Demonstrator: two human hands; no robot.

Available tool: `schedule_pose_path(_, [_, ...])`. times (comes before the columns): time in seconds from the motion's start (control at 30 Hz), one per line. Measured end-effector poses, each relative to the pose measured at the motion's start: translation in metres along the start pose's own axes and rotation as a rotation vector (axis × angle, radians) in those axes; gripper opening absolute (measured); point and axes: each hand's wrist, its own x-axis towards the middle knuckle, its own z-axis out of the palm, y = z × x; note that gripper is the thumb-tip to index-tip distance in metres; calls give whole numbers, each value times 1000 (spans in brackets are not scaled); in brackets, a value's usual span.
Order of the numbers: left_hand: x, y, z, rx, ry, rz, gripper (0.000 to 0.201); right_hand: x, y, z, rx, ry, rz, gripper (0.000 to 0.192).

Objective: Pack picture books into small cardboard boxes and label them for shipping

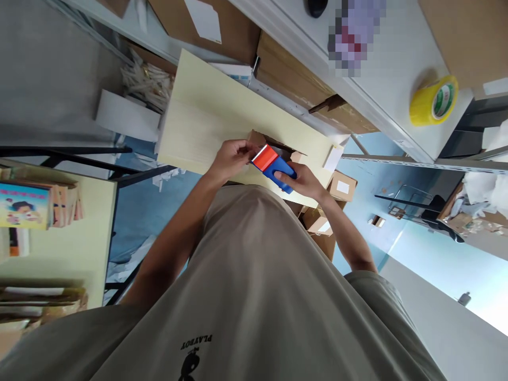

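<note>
Head view: looking down past a grey shirt at two bare hands over a pale desk.
Right fingers (286,175): curled shut round the blue handle of the tape cutter, thumb on top.
Right hand (299,182): just past the shirt front, at the near edge of the desk.
Left fingers (246,152): pinched together at the toothed end of the cutter; what lies between them too small to tell.
Left hand (232,159): beside the right, touching the red end of the cutter.
Cutter (273,166): red blade guard with a white toothed edge, blue body, held between both hands above the small box.
Box (265,139): brown cardboard, flap up, on the desk right behind the hands, mostly hidden by them.
Desk (206,116): pale yellow top, bare around the hands.
Tape roll (433,100): yellow, on the white shelf, well apart from the hands.
Cartons (301,79): brown, stacked under that shelf, beyond the desk.
Small cartons (342,186): with white labels, on the blue floor just beyond the right hand.
Books (24,205): on a second pale desk, far off to the left side.
</note>
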Motion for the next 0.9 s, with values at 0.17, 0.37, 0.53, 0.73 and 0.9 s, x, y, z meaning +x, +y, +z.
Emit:
schedule_pose_path(0.17, [1, -10, -9, -19, 167, 69, 29, -16, -28, -45, 20, -130, 86, 84])
schedule_pose_path(0.37, [37, -38, -26, -32, 248, 79, 27, -27, -54, -88, -214, -141, 170, 80])
schedule_pose_path(0.53, [55, -68, -36, -88, 280, 20, 26, -1, -60, -68, -233, -141, 198, 79])
schedule_pose_path(0.73, [60, -93, -43, -133, 300, -44, 27, 23, -62, -54, -227, -171, 249, 73])
schedule_pose_path(0.9, [68, -107, -40, -127, 335, -94, 26, 42, -57, -47, -336, -154, 234, 71])
